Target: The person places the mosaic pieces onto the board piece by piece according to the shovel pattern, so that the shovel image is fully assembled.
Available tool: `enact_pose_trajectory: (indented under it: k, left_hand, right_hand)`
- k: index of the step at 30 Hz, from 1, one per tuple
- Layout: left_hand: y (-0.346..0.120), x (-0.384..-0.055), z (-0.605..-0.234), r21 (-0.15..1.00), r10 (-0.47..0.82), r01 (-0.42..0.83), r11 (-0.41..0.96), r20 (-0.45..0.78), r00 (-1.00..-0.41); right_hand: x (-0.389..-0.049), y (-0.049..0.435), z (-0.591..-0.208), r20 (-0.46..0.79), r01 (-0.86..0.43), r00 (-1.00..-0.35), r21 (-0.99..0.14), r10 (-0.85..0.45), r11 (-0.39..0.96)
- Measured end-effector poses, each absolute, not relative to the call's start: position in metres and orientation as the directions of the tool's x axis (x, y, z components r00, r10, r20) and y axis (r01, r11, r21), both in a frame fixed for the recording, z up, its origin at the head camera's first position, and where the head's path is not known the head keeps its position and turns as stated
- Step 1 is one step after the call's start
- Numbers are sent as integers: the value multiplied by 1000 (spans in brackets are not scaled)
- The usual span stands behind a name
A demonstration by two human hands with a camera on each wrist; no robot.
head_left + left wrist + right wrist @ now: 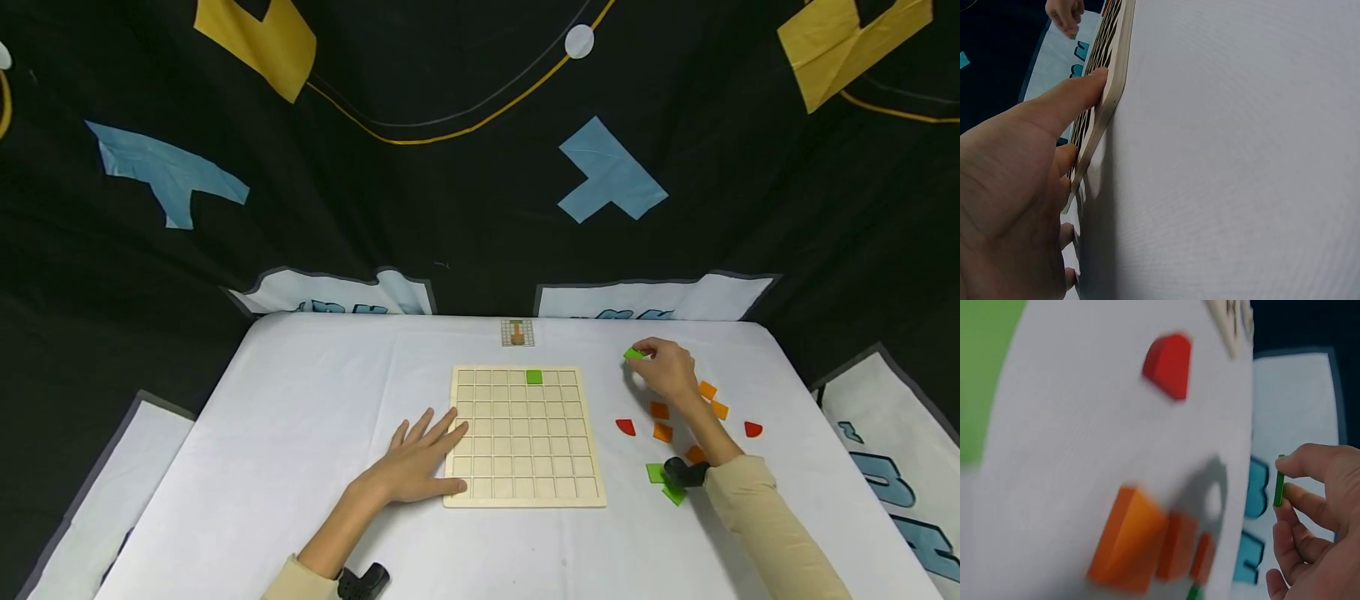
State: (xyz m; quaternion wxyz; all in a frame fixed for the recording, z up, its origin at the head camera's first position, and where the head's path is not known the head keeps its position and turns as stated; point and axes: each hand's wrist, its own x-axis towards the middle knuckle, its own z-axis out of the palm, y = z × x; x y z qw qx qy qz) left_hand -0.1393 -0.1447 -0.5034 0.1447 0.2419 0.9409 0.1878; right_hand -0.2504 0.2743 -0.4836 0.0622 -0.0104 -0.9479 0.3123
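Observation:
A pale wooden grid board (522, 432) lies flat in the middle of the table, with one green square tile (534, 377) in its top row. My left hand (411, 468) rests on the board's left edge, fingers spread and straight; in the left wrist view the thumb (1075, 97) presses on the rim. Off to the board's upper right, my right hand (667, 368) pinches another green tile (633, 354) between thumb and fingers. The right wrist view shows that tile edge-on, held above the white cloth.
Several orange tiles (662, 432) lie scattered under and beside the right forearm. Red rounded pieces (626, 427) sit on either side of them, and green tiles (674, 495) lie near the right wrist camera. A small picture card (517, 333) is behind the board.

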Motion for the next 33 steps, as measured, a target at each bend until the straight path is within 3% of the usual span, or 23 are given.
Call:
enact_pose_trajectory:
  k: [11,33]
  left_hand:
    - [-147,-139,-503,408,515,412,815,-183,-837]
    - [-149,-138,-502,429,529,419,800,-177,-830]
  right_hand:
    - [-256,229,-471,161,-207,-978,-661,-133,721]
    - [-266,151,-500,140,-364,-914,-698,-381,617]
